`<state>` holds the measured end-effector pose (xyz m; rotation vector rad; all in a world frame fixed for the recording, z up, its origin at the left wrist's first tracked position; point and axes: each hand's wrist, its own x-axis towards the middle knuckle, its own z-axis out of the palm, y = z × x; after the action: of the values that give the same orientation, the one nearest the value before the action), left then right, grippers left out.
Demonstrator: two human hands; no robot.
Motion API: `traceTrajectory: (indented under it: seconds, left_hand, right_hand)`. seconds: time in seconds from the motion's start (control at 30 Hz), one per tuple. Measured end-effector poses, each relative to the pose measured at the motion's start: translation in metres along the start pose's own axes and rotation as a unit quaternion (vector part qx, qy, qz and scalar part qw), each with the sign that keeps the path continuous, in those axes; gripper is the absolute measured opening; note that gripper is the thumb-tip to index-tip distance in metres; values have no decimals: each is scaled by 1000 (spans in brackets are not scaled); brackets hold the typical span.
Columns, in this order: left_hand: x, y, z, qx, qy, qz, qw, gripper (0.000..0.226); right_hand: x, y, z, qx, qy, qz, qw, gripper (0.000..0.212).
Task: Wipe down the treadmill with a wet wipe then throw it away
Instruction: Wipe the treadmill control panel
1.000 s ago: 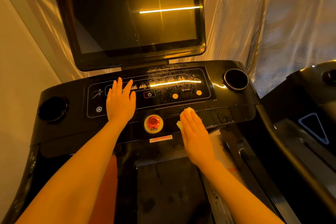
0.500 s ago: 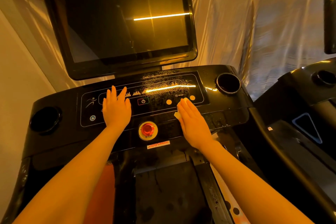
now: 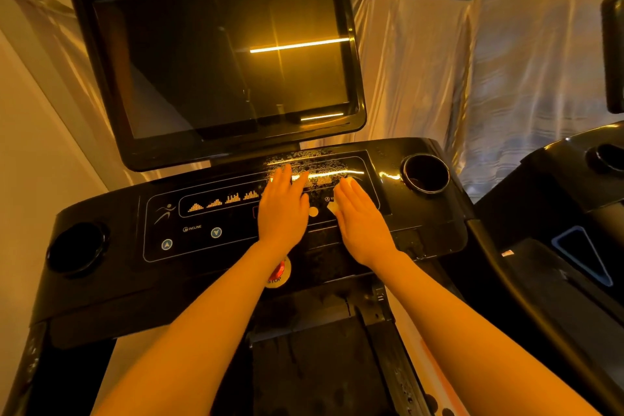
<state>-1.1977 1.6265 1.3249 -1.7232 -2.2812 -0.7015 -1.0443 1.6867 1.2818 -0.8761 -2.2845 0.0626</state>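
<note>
The wet wipe (image 3: 341,194) lies flat on the treadmill's control panel (image 3: 202,230), pinned under my right hand (image 3: 363,223); only its pale edges peek out past the fingertips and beside the thumb, just right of the round pale button (image 3: 313,212) that I use as my landmark. My right fingers (image 3: 351,194) lie straight and pressed together, palm down on the wipe. Just left of that button, my left hand (image 3: 282,209) rests flat on the bare panel, fingers straight and slightly spread, holding nothing.

What I worry about from here: flat palms on a touch panel could trigger a control, the left one especially, since it covers a red-outlined mark left of the button. The gloss above the button is beaded with droplets, so a bare hand could slide. The wipe is held only by pressure, so I judge it could bunch up or slip out on a fast stroke. The red STOP knob (image 3: 277,272), below the button and partly hidden by my left forearm, could get knocked.

Compared with a second ago, both hands have moved up the panel away from the STOP knob, the left one shifting right from the figure icon (image 3: 164,212) toward the button, and the INCLINE arrows (image 3: 216,232) are now uncovered.
</note>
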Motion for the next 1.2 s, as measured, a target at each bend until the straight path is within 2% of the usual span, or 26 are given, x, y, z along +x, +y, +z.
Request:
traceTrajectory:
  seconds: [0.2,0.73,1.03,1.2]
  left_hand:
    - [9,10,16,68,5,-16,998,50]
    - [8,9,19,57,30,-6,998,49]
    - [8,11,18,72,20,-14,997,50]
    - [7,12,17,75,13,-16,997,51]
  right_hand:
    - [23,10,6,15,-20,22,999,53]
    - [95,23,4,14,8,-8,1000,43]
    - [63,25,4,34,27,-4,999,38]
    - [34,35,5,51,39,13,998,27]
